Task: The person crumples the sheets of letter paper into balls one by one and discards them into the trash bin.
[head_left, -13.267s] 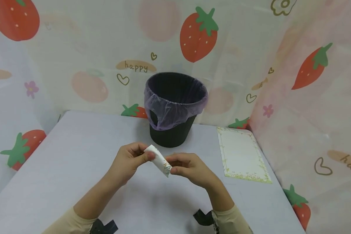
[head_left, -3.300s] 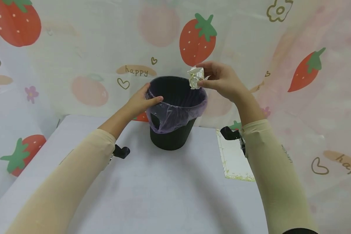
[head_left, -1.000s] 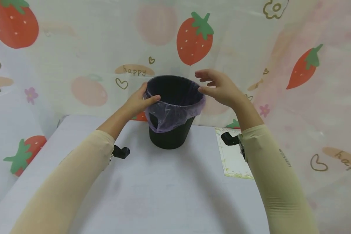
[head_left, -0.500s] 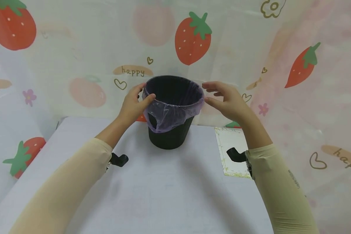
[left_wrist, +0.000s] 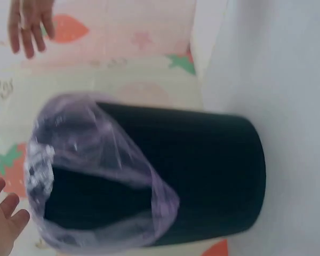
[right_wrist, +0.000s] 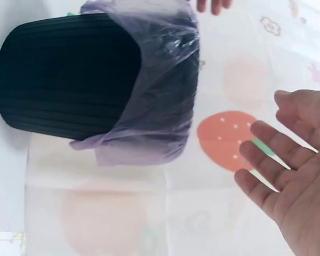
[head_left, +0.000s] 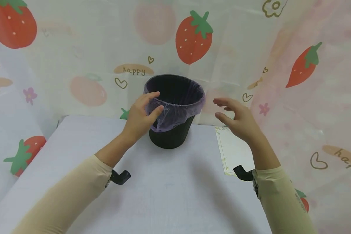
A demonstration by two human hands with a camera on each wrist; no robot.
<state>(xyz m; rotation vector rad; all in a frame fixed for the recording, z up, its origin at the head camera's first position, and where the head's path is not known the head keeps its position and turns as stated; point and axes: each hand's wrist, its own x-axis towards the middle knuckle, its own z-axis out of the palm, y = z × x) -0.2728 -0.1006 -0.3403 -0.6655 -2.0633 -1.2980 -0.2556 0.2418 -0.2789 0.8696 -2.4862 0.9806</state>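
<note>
Beige fabric fills the foreground: the left sleeve (head_left: 67, 195) and right sleeve (head_left: 283, 198) reach in from the bottom of the head view, and at each cuff there's 1 black curved piece (head_left: 120, 177) sticking inward. Between the 2 arms lies the white tabletop (head_left: 163, 201), a soft shadow slanting across it. Now up to the hands, and both are released! The left hand (head_left: 140, 117) is just beside the near left side of the rim, thumb and fingers spread apart, and the left wrist view shows a narrow gap there. Over on the other side, the right hand (head_left: 240, 118) hangs in the air, fingers loosely bent, thumb away from them, well apart from the rim. Below that right hand, a white sheet with a floral border (head_left: 235, 152) lies flat on the table, partly hidden by the forearm. Farther back, between the hands, here's the black bin (head_left: 171, 138), upright near the table's far edge, a sheer purple liner (head_left: 178, 117) folded over its rim and hanging unevenly down the outside. Behind it all, the pale backdrop (head_left: 105, 39): red strawberries (head_left: 193, 40), small outlined hearts and the word "happy" (head_left: 134, 69).
</note>
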